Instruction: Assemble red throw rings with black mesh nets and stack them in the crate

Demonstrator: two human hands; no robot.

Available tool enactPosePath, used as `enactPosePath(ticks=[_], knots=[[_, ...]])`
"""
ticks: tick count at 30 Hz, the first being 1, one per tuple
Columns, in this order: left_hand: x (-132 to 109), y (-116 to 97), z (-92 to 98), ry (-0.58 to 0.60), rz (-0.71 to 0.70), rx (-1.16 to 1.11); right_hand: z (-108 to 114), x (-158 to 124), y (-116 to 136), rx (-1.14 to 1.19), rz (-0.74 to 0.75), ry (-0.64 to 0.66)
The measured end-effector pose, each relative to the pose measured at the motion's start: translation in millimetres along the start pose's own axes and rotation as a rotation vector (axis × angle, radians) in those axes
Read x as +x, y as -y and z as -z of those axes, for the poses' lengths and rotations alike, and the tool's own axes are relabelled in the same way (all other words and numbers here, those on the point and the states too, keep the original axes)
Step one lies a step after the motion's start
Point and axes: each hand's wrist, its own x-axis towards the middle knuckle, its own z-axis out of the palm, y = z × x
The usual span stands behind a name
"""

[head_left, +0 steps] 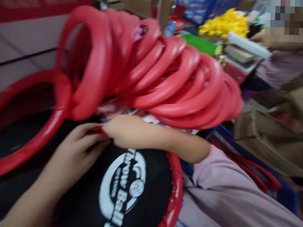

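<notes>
A round black fabric panel with white "Throw Ball" print [159, 180] lies in front of me, edged by a red rim [175, 193]. My left hand [87, 142] is at the panel's far edge, its fingers pinching a red strip that looks like part of the rim. Against those fingertips sits my right hand [123, 129], closed, with its forearm crossing above the panel; its fingertips are hidden, so what it grips does not show. To the left, a separate red ring [59, 110] rests over black material. Motion blurs both hands a little.
Beyond my hands leans a long row of red plastic rings [172, 97]. Cardboard boxes [267, 137] and a blue crate [285, 197] stand on the right. Farther back are a yellow heap [224, 23] and another person's arm [283, 42].
</notes>
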Motion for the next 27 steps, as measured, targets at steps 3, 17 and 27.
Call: enactPosePath(ticks=[3,17,27], knots=[[-12.5,0.2,8.7,0.042,-0.13,0.107,-13.5,9.3,-3.6,0.11,-0.017,-0.096],[-11.2,-0.2,-11.2,-0.111,-0.139,0.32,-25.1,16.7,-14.9,0.232,-0.094,-0.202],[-9.1,4.3,-15.1,-0.151,-0.141,0.318,-28.5,24.0,-15.6,0.258,-0.12,-0.198]])
